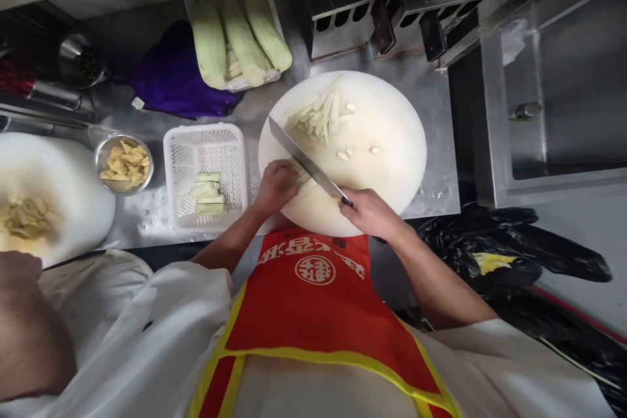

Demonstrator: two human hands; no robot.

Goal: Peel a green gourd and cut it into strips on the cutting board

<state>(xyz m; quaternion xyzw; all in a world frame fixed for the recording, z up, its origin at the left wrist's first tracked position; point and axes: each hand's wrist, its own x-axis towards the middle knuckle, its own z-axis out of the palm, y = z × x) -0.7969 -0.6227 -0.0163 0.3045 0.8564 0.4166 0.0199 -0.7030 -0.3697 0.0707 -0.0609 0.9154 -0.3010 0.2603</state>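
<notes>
Right hand [373,212]: fingers wrapped tight round the handle of the knife [306,162], at the board's near edge.
Left hand [277,186]: fingers curled down, pressing on a pale piece [307,187] of peeled vegetable at the board's near-left edge; knuckles are just beside the blade.
Knife: the blade runs slantwise from the right hand up and left across the board, its flat next to the left hand, its edge on the piece.
Board [392,144]: round, white, on the steel worktop [431,98], near its front edge.
Strips [321,116]: a loose heap of cut sticks at the board's far-left part, well apart from both hands.
Bits [357,153]: a few small cut ends near the board's middle.
Near basket [203,173]: white, just left of the board, holding several short cut lengths.
Far basket [235,26]: at the worktop's back edge, holding long peeled vegetables.
Bowl [124,163]: small, steel, left of the near basket, with yellowish slices in it.
Cloth [171,75]: purple, beside the far basket.
Apron [313,294]: red with yellow trim, below the board.
</notes>
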